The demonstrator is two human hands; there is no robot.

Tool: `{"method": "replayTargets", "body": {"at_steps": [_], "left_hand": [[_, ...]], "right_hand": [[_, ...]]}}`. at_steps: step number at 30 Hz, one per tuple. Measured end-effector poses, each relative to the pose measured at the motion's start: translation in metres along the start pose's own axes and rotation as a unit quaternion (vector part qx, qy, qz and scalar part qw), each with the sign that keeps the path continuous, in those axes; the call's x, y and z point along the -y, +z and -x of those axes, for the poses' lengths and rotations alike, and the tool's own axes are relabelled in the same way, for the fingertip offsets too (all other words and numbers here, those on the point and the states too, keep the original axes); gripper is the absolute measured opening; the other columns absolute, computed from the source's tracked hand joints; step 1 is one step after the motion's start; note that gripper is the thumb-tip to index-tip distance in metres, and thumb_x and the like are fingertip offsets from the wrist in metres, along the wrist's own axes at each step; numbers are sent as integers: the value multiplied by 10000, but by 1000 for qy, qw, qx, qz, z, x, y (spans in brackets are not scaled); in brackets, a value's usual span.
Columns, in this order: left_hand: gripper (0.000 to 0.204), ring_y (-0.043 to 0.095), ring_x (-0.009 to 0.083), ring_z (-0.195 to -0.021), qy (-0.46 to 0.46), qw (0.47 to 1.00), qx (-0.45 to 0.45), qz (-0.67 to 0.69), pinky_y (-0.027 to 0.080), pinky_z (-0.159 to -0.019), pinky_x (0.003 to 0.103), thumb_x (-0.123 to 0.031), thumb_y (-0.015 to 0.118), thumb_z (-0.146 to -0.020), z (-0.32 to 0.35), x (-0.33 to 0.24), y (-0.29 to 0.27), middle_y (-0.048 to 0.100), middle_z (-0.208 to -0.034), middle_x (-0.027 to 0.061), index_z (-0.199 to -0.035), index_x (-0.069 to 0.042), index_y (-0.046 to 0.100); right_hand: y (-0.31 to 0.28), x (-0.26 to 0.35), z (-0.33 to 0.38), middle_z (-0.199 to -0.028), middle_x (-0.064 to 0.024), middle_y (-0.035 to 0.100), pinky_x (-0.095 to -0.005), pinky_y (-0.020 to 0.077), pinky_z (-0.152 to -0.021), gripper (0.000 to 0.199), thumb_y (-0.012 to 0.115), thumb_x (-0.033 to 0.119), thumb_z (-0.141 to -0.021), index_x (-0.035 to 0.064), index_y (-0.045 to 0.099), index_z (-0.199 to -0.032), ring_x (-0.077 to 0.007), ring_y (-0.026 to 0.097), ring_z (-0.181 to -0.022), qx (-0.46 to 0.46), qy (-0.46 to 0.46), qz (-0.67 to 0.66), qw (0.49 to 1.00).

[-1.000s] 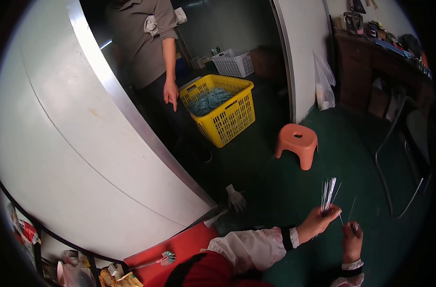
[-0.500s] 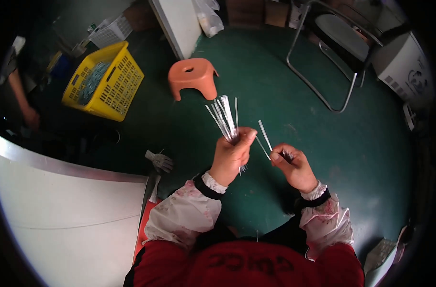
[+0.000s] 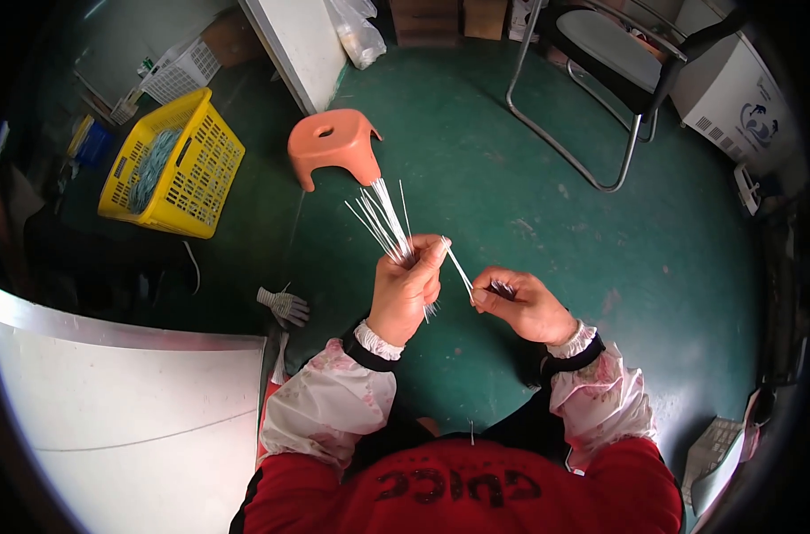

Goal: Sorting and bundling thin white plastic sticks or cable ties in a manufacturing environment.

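Note:
A fanned bundle of thin, silvery-white flat strips [image 3: 388, 219] stands up from my left hand [image 3: 403, 295]. The fingers are closed round its lower part, and short ends poke out below the fist. My right hand [image 3: 534, 310], to the right and slightly lower, is also closed. Its thumb and forefinger pinch a couple of thin strips [image 3: 459, 266] that slant up to my left fingertips and touch them there. More short strip ends [image 3: 503, 289] show inside the curled right fingers. Both hands are held in the air above the green floor.
An orange stool [image 3: 335, 147] stands ahead, with a yellow crate [image 3: 207, 169] of pale blue-green strands left of it. A white table [image 3: 120, 418] is at the near left, a grey glove [image 3: 284, 306] by its corner. A metal-framed chair [image 3: 611, 53] stands far right.
The strip that stood upright from my right fingers now lies alongside the other, its upper end at my left fingertips. The whole view has shifted slightly. The left hand still grips the bundle.

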State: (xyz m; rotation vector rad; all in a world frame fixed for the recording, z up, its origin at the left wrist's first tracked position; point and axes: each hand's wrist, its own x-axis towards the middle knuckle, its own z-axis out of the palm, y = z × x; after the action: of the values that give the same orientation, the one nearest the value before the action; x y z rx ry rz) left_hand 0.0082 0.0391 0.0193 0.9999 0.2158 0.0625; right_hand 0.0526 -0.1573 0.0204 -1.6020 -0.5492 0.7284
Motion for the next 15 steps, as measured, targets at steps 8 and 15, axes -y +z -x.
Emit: {"method": "replayTargets", "body": {"at_steps": [8,15], "left_hand": [[184,298,17,-460,-22,999,19,30,222,-420,223,-196,649,-958,1,0,-5,409,-627,-67,-1003,-17,650],[149,302,17,-460,25,999,-20,37,230,-425,223,-190,646,-959,2,3,-4,437,-660,-68,-975,-44,625]], "right_hand": [[-3,2,-2,-817,13,573,-242,428,-737,181,563,202,-990,27,591,-953,-77,516,-793,43,34,-36,998],[4,5,-4,-816,17,566,-241,427,-729,164,553,181,-991,29,590,-942,-75,509,-784,-5,32,-44,998]]}}
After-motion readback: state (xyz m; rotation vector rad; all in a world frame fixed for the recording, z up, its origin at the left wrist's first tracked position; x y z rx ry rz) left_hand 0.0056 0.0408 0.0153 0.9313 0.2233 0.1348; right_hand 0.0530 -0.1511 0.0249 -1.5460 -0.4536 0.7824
